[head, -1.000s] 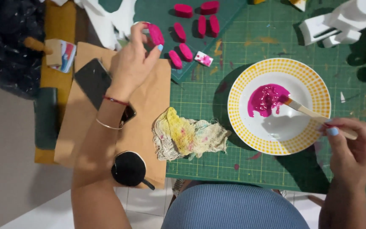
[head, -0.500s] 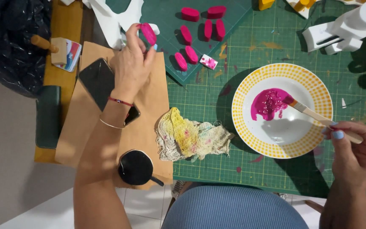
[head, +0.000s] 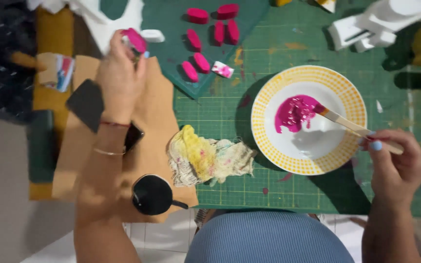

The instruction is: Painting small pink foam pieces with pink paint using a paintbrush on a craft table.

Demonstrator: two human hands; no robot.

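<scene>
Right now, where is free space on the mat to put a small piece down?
Bare green mat lies between the pink pieces and the plate, and below the plate. It is crowded around the stained rag and the white shapes.

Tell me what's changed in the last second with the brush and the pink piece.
The paintbrush in the right hand slid forward until its tip dipped into the pink paint on the plate. The left hand still holds the pink piece raised. Rag unmoved.
</scene>
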